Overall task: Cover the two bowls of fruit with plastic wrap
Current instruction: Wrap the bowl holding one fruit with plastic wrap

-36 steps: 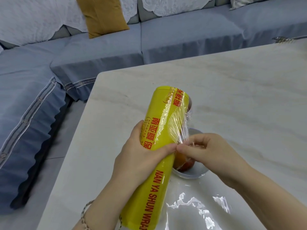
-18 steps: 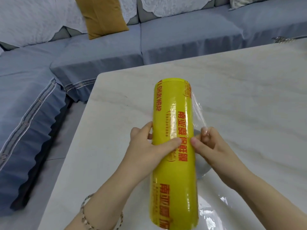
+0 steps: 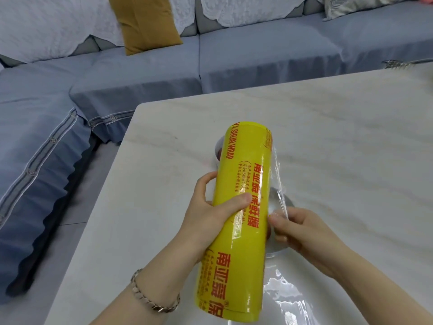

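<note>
A big yellow roll of plastic wrap [image 3: 243,207] with red lettering is held lengthwise above the table. My left hand [image 3: 210,216] grips its middle from the left. My right hand [image 3: 297,228] pinches the loose clear film edge [image 3: 277,184] at the roll's right side. One bowl [image 3: 284,202] lies under the roll and my right hand, mostly hidden. A second white bowl [image 3: 219,148] with reddish fruit peeks out behind the roll's far end.
The white marble table [image 3: 339,137] has its left edge close to a blue-grey sofa [image 3: 145,73] with a mustard cushion [image 3: 150,22]. A shiny patch of film [image 3: 288,299] lies on the table near me. A metal object [image 3: 396,64] sits at the far right edge.
The roll has turned from tilted to nearly lengthwise and rotated in my left hand. My right hand has shifted down to the roll's right side, drawing the film edge out.
</note>
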`<action>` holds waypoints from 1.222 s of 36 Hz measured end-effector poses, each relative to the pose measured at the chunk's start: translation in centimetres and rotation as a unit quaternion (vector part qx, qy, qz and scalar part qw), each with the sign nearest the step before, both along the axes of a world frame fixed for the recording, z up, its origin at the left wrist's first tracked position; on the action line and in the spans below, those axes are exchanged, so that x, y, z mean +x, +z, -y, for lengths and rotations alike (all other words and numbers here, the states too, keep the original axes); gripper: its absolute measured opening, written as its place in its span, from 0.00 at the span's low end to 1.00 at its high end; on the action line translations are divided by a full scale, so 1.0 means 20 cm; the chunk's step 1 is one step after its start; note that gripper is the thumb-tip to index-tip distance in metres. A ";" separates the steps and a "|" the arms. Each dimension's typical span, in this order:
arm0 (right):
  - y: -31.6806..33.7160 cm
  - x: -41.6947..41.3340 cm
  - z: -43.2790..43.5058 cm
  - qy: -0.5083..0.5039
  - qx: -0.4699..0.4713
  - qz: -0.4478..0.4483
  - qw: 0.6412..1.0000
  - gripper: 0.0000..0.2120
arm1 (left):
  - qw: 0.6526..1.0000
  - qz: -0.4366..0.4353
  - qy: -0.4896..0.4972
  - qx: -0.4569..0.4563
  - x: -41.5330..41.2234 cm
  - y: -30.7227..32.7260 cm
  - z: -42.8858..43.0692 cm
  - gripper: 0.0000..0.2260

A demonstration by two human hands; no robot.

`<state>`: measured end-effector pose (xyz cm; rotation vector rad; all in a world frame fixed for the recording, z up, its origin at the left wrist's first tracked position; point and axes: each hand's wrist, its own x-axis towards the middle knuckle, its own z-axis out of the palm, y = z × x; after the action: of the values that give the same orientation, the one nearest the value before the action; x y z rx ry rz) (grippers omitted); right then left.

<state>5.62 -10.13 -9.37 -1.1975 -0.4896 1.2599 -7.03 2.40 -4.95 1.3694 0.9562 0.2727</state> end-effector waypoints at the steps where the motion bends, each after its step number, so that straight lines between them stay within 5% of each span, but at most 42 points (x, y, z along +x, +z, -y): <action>1: -0.01 0.00 0.01 0.000 -0.013 0.017 1.000 0.15 | 1.000 0.000 0.003 0.004 0.00 0.00 0.00 0.32; 8: -0.02 -0.09 -0.01 -0.069 0.020 0.160 0.984 0.16 | 0.999 0.000 0.038 -0.021 -0.04 -0.01 -0.03 0.36; 17: 0.03 -0.12 -0.04 -0.006 0.072 -0.032 0.997 0.26 | 0.995 0.039 0.067 -0.069 -0.03 0.01 -0.05 0.36; 24: 0.03 -0.13 -0.04 -0.072 0.054 0.192 0.977 0.22 | 0.991 0.055 0.090 -0.079 -0.04 0.03 -0.10 0.36; 32: 0.04 -0.18 -0.05 -0.131 0.016 0.180 0.975 0.16 | 0.995 0.029 0.082 -0.043 -0.05 0.04 -0.10 0.35; 35: 0.04 -0.17 -0.02 -0.135 0.011 0.196 0.971 0.17 | 0.996 0.011 0.090 0.005 -0.05 0.05 -0.09 0.36; 40: 0.04 -0.13 0.02 -0.134 0.030 0.218 0.966 0.16 | 0.961 -0.073 0.068 0.259 -0.07 0.03 -0.07 0.43; 44: 0.07 -0.11 -0.01 -0.105 0.067 0.027 0.992 0.23 | 0.940 -0.166 0.032 0.297 -0.04 0.04 -0.02 0.51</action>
<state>3.35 -9.90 -8.00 -1.1401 -0.4668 1.0019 -7.83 2.85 -4.17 1.9841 1.2612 0.4109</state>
